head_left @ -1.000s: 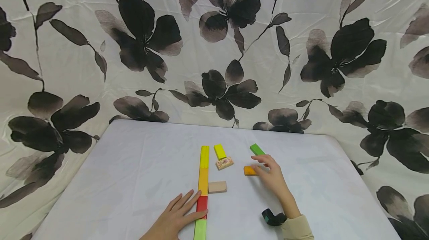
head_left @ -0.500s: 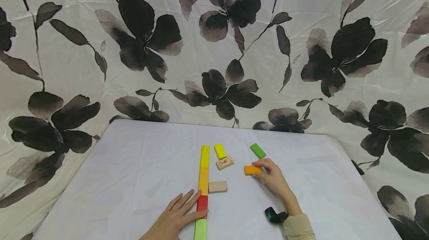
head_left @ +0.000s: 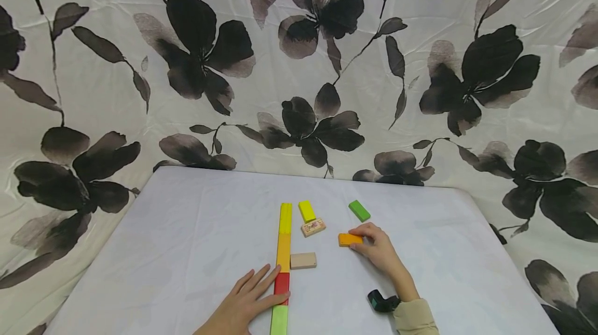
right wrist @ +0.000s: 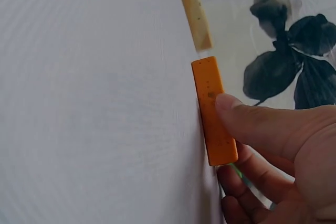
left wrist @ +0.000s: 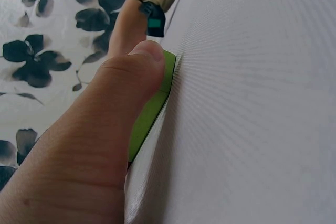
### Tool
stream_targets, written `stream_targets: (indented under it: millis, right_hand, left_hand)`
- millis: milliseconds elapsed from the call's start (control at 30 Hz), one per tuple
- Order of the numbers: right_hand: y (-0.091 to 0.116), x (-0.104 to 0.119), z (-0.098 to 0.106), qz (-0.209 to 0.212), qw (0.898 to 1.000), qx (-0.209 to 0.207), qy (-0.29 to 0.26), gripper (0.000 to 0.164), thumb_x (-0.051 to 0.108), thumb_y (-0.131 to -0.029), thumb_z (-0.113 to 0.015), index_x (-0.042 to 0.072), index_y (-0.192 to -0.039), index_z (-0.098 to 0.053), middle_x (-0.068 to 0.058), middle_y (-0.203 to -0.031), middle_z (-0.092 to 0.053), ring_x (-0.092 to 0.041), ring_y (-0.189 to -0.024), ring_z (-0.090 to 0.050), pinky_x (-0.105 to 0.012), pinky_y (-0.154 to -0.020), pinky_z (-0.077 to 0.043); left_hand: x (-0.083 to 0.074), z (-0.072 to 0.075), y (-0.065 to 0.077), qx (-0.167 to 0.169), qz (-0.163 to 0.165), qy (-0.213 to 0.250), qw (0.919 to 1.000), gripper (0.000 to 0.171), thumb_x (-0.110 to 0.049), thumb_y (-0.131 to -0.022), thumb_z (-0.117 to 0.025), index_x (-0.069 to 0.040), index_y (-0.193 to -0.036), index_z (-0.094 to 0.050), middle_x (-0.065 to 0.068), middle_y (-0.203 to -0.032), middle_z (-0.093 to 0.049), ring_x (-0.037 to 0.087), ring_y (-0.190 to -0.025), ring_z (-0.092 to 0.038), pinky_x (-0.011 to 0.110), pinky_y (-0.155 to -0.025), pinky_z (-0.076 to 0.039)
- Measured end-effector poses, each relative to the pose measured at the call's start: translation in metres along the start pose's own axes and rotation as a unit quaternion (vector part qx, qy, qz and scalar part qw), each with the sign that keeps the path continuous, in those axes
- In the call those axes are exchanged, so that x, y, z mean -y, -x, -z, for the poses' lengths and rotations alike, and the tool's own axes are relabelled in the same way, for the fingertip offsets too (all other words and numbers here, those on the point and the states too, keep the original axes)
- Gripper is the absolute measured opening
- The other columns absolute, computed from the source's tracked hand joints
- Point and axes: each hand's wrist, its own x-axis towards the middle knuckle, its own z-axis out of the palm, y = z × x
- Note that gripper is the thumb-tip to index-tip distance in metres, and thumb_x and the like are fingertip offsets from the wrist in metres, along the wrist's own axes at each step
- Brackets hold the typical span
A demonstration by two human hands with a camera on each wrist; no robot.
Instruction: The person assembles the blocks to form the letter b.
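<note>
In the head view my right hand (head_left: 382,253) pinches an orange block (head_left: 347,240) by its right end, between thumb and fingers. The right wrist view shows the thumb on the face of this orange block (right wrist: 211,119), which has small dark marks. My left hand (head_left: 245,301) lies with spread, straight fingers over a straight row of end-to-end blocks, touching the red block (head_left: 282,284). Beyond the red one in the row are an amber block (head_left: 283,252) and a yellow block (head_left: 285,218); nearer is a light green block (head_left: 279,319), cut by the frame edge.
Loose on the white-covered table (head_left: 196,231) lie a beige block (head_left: 303,260), a printed wooden block (head_left: 313,228), a short yellow block (head_left: 306,211) and a green block (head_left: 359,210). A black wrist camera (head_left: 382,302) sits by the right sleeve. A floral cloth (head_left: 299,65) hangs behind.
My right hand has closed its thumb and fingers on the orange block's right end. The block has shifted slightly left and nearer. The left hand has stayed in place.
</note>
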Motion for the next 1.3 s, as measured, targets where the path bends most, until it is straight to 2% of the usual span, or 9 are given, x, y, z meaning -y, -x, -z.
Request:
stream_targets:
  millis: [500, 767, 967, 1133, 1300]
  right_hand:
    - [0.002, 0.02, -0.01, -0.01, 0.999, 0.036, 0.033, 0.021, 0.007, -0.081, -0.081, 0.013, -0.1, -0.076, 0.005, -0.1, -0.065, -0.017, -0.099, -0.057, -0.045, -0.097, -0.044]
    - [0.003, 0.032, -0.016, 0.008, 0.996, 0.065, 0.054, 0.022, 0.01, -0.076, -0.085, 0.013, -0.096, -0.076, 0.004, -0.094, -0.064, -0.016, -0.089, -0.055, -0.035, -0.082, -0.046]
    - [0.007, 0.042, -0.02, 0.0, 0.994, 0.091, 0.06, 0.024, 0.011, -0.075, -0.087, 0.011, -0.095, -0.074, 0.003, -0.092, -0.064, -0.016, -0.083, -0.054, -0.028, -0.074, -0.047]
    - [0.009, 0.048, -0.023, -0.005, 0.992, 0.114, 0.061, 0.024, 0.01, -0.074, -0.087, 0.011, -0.093, -0.072, 0.002, -0.09, -0.062, -0.017, -0.08, -0.053, -0.026, -0.069, -0.046]
    - [0.01, 0.05, -0.025, -0.003, 0.989, 0.133, 0.059, 0.025, 0.012, -0.074, -0.088, 0.011, -0.09, -0.069, 0.002, -0.086, -0.059, -0.017, -0.077, -0.052, -0.025, -0.066, -0.044]
  left_hand:
    - [0.001, 0.001, -0.001, 0.009, 0.004, 0.009, 0.9999, 0.083, -0.085, -0.08, -0.041, -0.042, -0.151, -0.039, 0.003, -0.164, -0.024, 0.03, -0.147, -0.022, 0.02, -0.109, 0.024]
    - [0.001, 0.001, -0.002, 0.016, 0.008, 0.009, 0.9998, 0.083, -0.086, -0.08, -0.04, -0.043, -0.151, -0.038, 0.002, -0.164, -0.023, 0.029, -0.147, -0.021, 0.019, -0.108, 0.025]
    - [0.001, 0.0, -0.001, 0.009, 0.005, 0.009, 0.9999, 0.083, -0.085, -0.08, -0.042, -0.043, -0.151, -0.038, 0.002, -0.164, -0.023, 0.029, -0.148, -0.022, 0.02, -0.108, 0.025]
    - [0.002, 0.0, -0.001, 0.011, 0.007, 0.014, 0.9998, 0.083, -0.086, -0.079, -0.043, -0.043, -0.151, -0.039, 0.002, -0.164, -0.022, 0.029, -0.148, -0.022, 0.019, -0.108, 0.025]
    - [-0.001, 0.001, -0.002, 0.029, 0.024, 0.033, 0.9988, 0.083, -0.087, -0.078, -0.043, -0.045, -0.15, -0.039, 0.0, -0.164, -0.021, 0.028, -0.148, -0.019, 0.019, -0.106, 0.026]
